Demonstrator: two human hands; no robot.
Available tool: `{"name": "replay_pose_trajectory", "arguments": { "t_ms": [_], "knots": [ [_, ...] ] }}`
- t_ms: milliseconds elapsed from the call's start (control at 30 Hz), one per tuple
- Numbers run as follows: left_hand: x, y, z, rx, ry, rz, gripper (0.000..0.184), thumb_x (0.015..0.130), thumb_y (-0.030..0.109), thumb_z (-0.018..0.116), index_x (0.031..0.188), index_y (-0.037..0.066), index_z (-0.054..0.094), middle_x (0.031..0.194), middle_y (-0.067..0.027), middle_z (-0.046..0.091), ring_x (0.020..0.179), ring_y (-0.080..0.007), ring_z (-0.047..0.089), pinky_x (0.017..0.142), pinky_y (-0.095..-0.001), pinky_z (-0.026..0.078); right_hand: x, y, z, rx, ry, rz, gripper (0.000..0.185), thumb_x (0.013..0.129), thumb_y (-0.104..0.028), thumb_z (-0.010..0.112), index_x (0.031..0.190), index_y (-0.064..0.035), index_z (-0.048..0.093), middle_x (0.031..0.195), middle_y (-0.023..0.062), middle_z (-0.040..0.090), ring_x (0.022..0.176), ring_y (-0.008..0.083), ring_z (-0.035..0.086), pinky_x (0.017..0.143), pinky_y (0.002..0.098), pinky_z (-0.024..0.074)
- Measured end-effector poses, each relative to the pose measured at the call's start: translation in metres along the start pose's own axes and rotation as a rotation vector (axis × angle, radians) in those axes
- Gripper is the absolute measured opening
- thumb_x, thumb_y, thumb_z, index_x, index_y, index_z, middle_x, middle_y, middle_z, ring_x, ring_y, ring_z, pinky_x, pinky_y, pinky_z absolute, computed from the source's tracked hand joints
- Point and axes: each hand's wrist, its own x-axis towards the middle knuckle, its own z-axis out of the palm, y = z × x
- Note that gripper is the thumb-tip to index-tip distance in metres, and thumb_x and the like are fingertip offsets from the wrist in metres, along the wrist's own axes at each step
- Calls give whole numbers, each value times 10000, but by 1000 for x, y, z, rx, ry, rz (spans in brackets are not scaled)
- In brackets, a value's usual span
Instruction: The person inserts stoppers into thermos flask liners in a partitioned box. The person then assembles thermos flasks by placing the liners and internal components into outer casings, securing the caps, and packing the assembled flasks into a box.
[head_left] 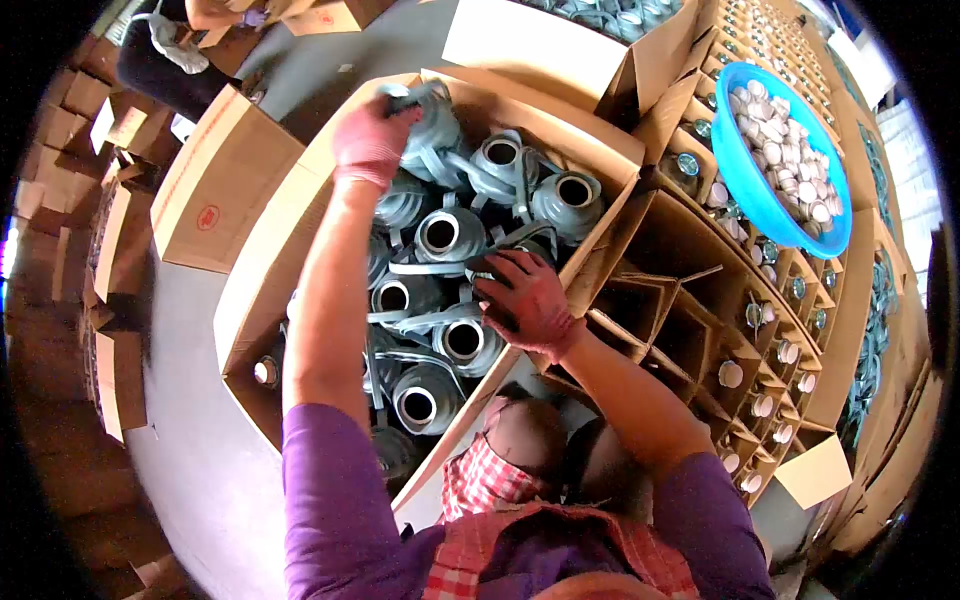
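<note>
A large open cardboard box [400, 90] in front of me is packed with grey jug-like vessels [440, 235]. They have round open necks and loop-shaped strap handles. At the box's far left corner, my left hand [368, 145], in a reddish glove, is closed on the top of a tilted grey vessel [433, 125]. My right hand [525, 300], also gloved, is over the box's right side with its fingers curled at the strap of another grey vessel [530, 240]. Its fingertips are partly hidden among the straps.
On the right, a divided carton [650, 290] holds capped glass bottles. A blue basin [735, 175] full of round lids rests on top. Another box of grey vessels [540, 35] stands behind. Cardboard cartons [225, 185] line the left, where a co-worker's arm [215, 15] shows.
</note>
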Motion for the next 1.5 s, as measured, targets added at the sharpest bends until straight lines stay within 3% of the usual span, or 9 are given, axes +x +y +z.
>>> {"name": "replay_pose_trajectory", "arguments": {
  "t_ms": [300, 433, 767, 900, 1000, 1067, 1233, 1333, 1500],
  "knots": [
    [-225, 101, -212, -697, 19, -21, 490, 706, 9, 755, 1132, -43, 518, 926, -138, 640, 789, -200, 637, 681, -302, 542, -21, 48, -34, 1500, 625, 668, 360, 905, -265, 574, 1223, -97, 566, 1200, 40, 599, 1056, 199, 581, 920, 345, 459],
    [-297, 141, -200, -398, -501, 812, 366, 651, 374, 788, 814, 64, 681, 684, -89, 652, 624, -282, 640, 571, -348, 494, -41, 35, -108, 1426, 766, 550, 555, 980, -449, 354, 1391, -77, 364, 1366, 83, 460, 1232, 237, 455, 1066, 374, 317],
    [-405, 244, -105, 154, -1117, 860, 382, 794, 440, 622, 945, 91, 670, 898, -155, 661, 866, -334, 638, 733, -406, 511, -108, -59, -183, -379, -417, 471, 621, 812, -586, 518, 986, -3, 640, 906, 251, 637, 865, 363, 630, 814, 405, 483],
    [-399, 195, -108, -913, -498, 820, 390, 717, 298, 757, 973, 31, 631, 887, -129, 657, 820, -282, 651, 709, -332, 513, -119, -149, -225, -147, -200, 612, 551, 789, -551, 571, 899, -20, 670, 920, 189, 658, 868, 314, 645, 804, 388, 493],
    [-350, 193, -109, -626, 186, 493, 356, 885, 307, 577, 1021, -20, 610, 1043, -140, 637, 933, -275, 621, 843, -372, 483, -139, -149, -225, 282, 138, 384, 372, 751, -337, 717, 931, -16, 665, 922, 157, 659, 905, 285, 626, 819, 373, 480],
    [-306, 152, -25, -1580, -402, 60, 531, 1004, 379, 293, 1298, -30, 461, 1302, -175, 507, 1204, -284, 480, 1063, -379, 310, -134, -163, -219, 621, 155, 239, 428, 759, -380, 704, 957, -3, 654, 949, 151, 648, 912, 268, 617, 834, 353, 467],
    [-309, 211, -84, -1747, -727, 288, 870, 862, 719, 248, 1450, 77, 250, 1478, -142, 296, 1392, -278, 219, 1136, -452, 130, -163, -123, -212, 820, 258, 175, 613, 851, -519, 520, 1158, 8, 581, 1168, 168, 590, 1128, 264, 532, 1003, 364, 357],
    [-313, 221, -123, -2101, -292, 228, 915, 815, 742, 337, 1485, 162, 110, 1527, -157, 127, 1394, -364, 151, 1124, -553, 116, -173, -113, -219, 434, 388, 502, 725, 801, -535, 589, 1299, -19, 477, 1059, 159, 615, 963, 200, 605, 828, 317, 476],
    [-286, 162, -49, -1592, -450, -11, 701, 917, 555, 371, 1433, 92, 263, 1459, -128, 305, 1347, -279, 276, 1125, -438, 208, -117, -176, -254, 287, 267, 7, 610, 755, -489, 610, 1243, -128, 549, 1199, 174, 564, 1040, 381, 561, 896, 433, 451]
  ]
}}
